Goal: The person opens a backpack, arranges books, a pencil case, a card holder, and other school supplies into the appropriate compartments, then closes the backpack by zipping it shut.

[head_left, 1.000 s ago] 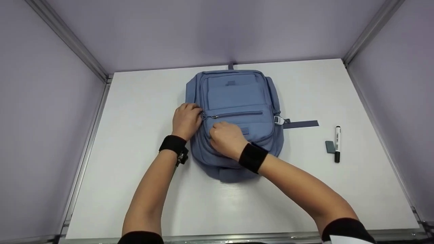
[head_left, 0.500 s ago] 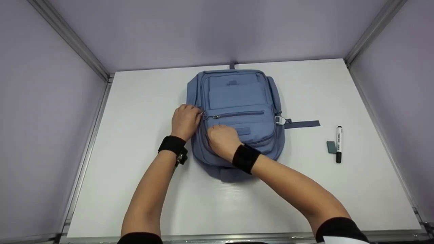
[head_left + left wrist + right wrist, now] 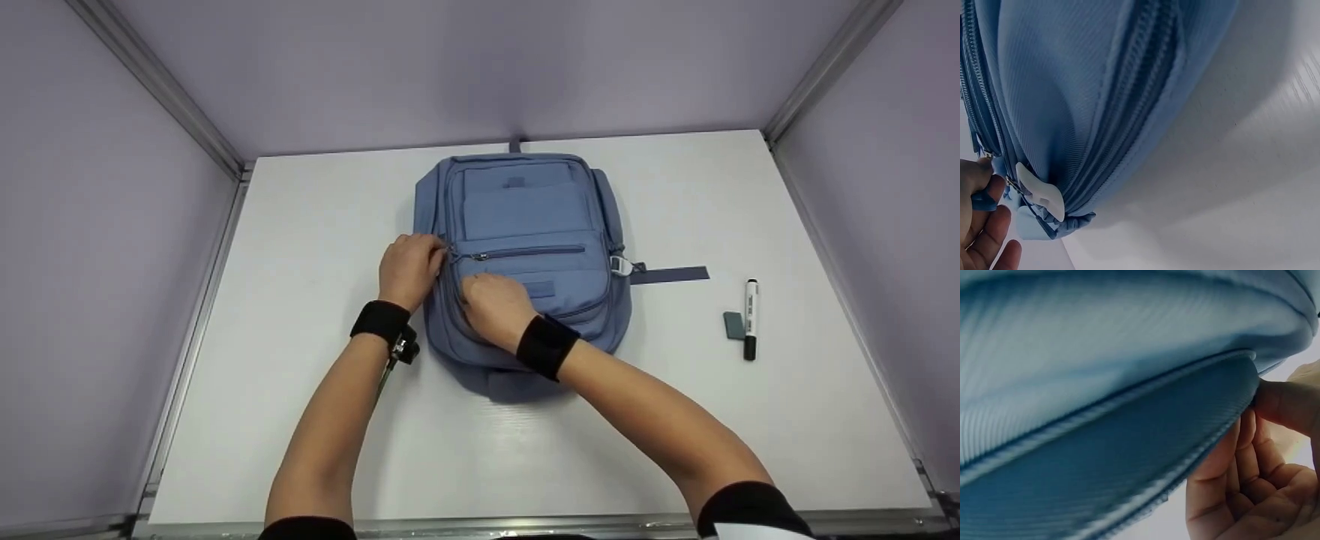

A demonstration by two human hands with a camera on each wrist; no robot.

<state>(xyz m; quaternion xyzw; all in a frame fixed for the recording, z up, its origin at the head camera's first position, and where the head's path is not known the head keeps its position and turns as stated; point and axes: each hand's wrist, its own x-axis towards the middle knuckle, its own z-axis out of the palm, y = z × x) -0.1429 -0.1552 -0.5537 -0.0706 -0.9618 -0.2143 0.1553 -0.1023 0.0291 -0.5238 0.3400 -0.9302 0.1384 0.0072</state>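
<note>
A blue backpack (image 3: 525, 217) lies on its back on the white table, its front pockets facing up. My left hand (image 3: 409, 270) pinches a small blue tab (image 3: 983, 201) at the bag's left side; a metal zipper slider (image 3: 986, 153) shows right at the thumb tip. My right hand (image 3: 499, 307) is over the lower front pocket, fingers curled. In the right wrist view, its thumb and forefinger pinch the zipper (image 3: 1253, 396) where its two edges come together; the pull itself is hidden. The pocket opening (image 3: 1106, 439) gapes beside that hand.
A white buckle (image 3: 620, 266) and a dark strap (image 3: 670, 275) stick out at the bag's right. Farther right lie a marker with a black cap (image 3: 751, 319) and a small grey-green block (image 3: 733, 325). Pale walls enclose the table on three sides.
My right hand has shifted slightly left and down along the front pocket, then stayed almost still. The left hand keeps its place at the bag's side, a touch lower.
</note>
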